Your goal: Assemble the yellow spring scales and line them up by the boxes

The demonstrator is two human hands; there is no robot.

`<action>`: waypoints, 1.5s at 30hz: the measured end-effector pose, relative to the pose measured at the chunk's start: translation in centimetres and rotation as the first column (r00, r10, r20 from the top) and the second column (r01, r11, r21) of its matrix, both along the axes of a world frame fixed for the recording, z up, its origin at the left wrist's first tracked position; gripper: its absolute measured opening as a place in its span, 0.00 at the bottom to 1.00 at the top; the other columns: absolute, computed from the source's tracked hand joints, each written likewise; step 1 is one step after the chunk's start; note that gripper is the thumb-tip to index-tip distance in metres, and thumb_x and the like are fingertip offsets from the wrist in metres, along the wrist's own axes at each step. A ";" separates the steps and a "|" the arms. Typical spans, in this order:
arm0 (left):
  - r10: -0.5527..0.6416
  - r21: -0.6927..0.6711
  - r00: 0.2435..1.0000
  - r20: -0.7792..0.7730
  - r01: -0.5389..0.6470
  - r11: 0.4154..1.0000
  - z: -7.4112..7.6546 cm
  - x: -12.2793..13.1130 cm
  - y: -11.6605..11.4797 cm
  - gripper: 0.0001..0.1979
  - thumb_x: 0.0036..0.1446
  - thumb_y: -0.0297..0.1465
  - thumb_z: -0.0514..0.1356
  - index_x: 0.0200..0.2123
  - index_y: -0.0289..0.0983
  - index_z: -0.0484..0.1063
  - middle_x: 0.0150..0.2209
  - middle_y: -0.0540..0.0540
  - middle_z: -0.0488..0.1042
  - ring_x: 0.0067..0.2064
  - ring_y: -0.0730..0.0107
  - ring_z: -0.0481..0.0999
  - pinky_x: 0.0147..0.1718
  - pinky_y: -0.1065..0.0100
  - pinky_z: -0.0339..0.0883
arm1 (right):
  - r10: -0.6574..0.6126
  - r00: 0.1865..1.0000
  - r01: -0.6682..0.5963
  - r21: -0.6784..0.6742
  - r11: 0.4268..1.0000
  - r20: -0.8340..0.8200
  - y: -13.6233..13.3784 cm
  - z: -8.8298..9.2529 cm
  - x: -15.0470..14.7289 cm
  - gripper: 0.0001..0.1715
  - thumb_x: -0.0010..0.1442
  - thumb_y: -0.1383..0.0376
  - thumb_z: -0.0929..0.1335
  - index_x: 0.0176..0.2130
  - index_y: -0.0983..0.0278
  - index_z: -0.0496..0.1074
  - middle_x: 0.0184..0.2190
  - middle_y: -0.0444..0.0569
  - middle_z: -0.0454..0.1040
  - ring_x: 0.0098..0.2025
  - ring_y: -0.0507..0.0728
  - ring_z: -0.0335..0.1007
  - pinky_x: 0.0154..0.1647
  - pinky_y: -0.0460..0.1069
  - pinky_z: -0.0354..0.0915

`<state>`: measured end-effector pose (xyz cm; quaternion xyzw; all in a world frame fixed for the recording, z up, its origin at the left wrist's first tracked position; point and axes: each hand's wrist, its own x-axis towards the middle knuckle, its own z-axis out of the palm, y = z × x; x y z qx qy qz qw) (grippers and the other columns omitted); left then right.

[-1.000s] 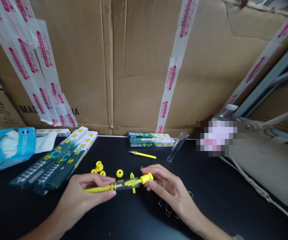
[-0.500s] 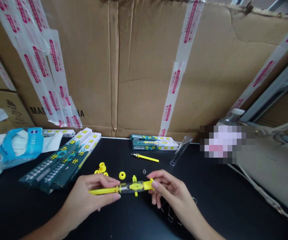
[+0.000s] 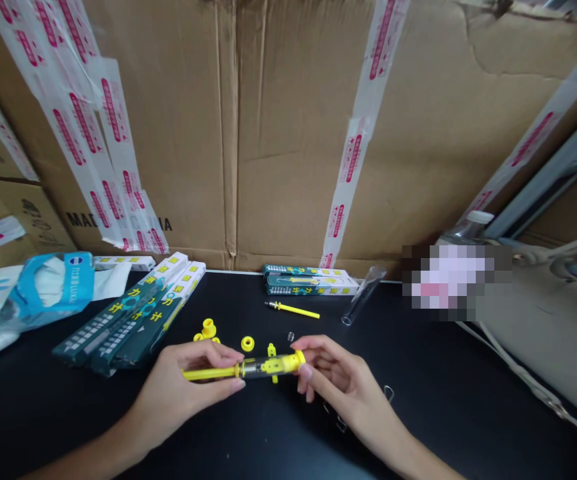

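Between my hands lies a tube spring scale (image 3: 262, 366), a clear barrel with a yellow rod sticking out on the left. My left hand (image 3: 193, 380) pinches the barrel's left end between thumb and fingers, the rod running back under the palm. My right hand (image 3: 333, 377) has thumb and fingers closed on the yellow end cap (image 3: 299, 361) at the other end. The cap's narrow part sits inside the tube. Just behind the barrel, a small flat yellow part (image 3: 271, 349) shows partly. A yellow flanged ring (image 3: 247, 344) and several yellow caps (image 3: 209, 328) lie beyond.
Another yellow rod (image 3: 295, 310) and a clear tube (image 3: 363, 297) lie farther back. Spring scale boxes (image 3: 133, 313) stand left, more boxes (image 3: 311, 281) at the back. Wire hooks (image 3: 388, 395) lie beside my right wrist. A tissue pack (image 3: 53, 290) and a large carton (image 3: 288, 133) border the table.
The yellow cap has gone deeper into the tube, and its flange now sits closer to the tube's end. Both hands keep their grip. The view has shifted slightly.
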<state>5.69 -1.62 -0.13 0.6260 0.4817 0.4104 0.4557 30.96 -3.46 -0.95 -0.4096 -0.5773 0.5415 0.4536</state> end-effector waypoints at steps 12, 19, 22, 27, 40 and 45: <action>-0.220 -0.027 0.957 0.190 0.229 0.973 -0.4 -1.0 -0.4 0.22 0.63 0.46 0.57 0.35 0.36 0.84 0.42 0.37 0.82 0.19 0.78 0.70 0.18 0.75 0.64 | 0.050 0.999 -0.050 -0.016 0.999 0.012 0.0 -0.5 -0.3 0.20 0.61 0.54 0.72 0.47 0.63 0.73 0.28 0.44 0.73 0.27 0.50 0.70 0.29 0.44 0.70; -0.181 -0.145 0.908 0.379 0.251 0.957 0.3 -1.1 0.1 0.28 0.59 0.51 0.57 0.28 0.33 0.82 0.40 0.34 0.81 0.30 0.61 0.78 0.19 0.72 0.66 | 0.043 0.998 -0.044 -0.017 0.999 -0.055 -0.4 -0.2 -0.5 0.19 0.60 0.55 0.73 0.47 0.62 0.73 0.33 0.47 0.73 0.32 0.51 0.69 0.31 0.45 0.71; -0.169 -0.182 0.909 0.380 0.253 0.950 0.7 -1.1 -0.1 0.27 0.62 0.49 0.55 0.31 0.34 0.83 0.43 0.34 0.81 0.29 0.63 0.77 0.19 0.70 0.66 | 0.032 0.996 -0.034 -0.021 0.999 -0.083 -0.3 0.0 -0.5 0.19 0.60 0.55 0.73 0.47 0.62 0.73 0.34 0.47 0.72 0.33 0.52 0.69 0.31 0.46 0.71; -0.134 -0.251 0.922 0.363 0.235 0.939 1.3 -1.1 -0.5 0.27 0.60 0.50 0.55 0.33 0.33 0.84 0.45 0.32 0.81 0.34 0.56 0.78 0.17 0.70 0.65 | 0.035 0.994 -0.040 -0.044 0.998 -0.108 -0.2 0.1 -0.5 0.21 0.59 0.54 0.73 0.47 0.63 0.73 0.32 0.46 0.71 0.32 0.52 0.70 0.30 0.46 0.70; -0.104 -0.318 0.892 0.441 0.264 0.911 0.6 -0.8 0.4 0.27 0.49 0.53 0.64 0.29 0.33 0.82 0.31 0.39 0.80 0.24 0.67 0.76 0.13 0.77 0.61 | 0.087 0.993 -0.091 -0.043 0.995 -0.079 -0.6 0.1 -0.5 0.19 0.60 0.55 0.73 0.48 0.61 0.74 0.35 0.46 0.73 0.32 0.50 0.68 0.32 0.46 0.70; -0.283 -0.390 0.894 0.349 0.413 0.823 -0.6 -1.7 1.3 0.34 0.51 0.55 0.59 0.49 0.33 0.80 0.16 0.45 0.74 0.15 0.69 0.71 0.10 0.76 0.57 | 0.090 0.994 -0.093 -0.035 0.995 -0.056 -0.4 0.2 -0.2 0.18 0.60 0.55 0.73 0.47 0.61 0.74 0.34 0.47 0.74 0.33 0.52 0.71 0.34 0.47 0.70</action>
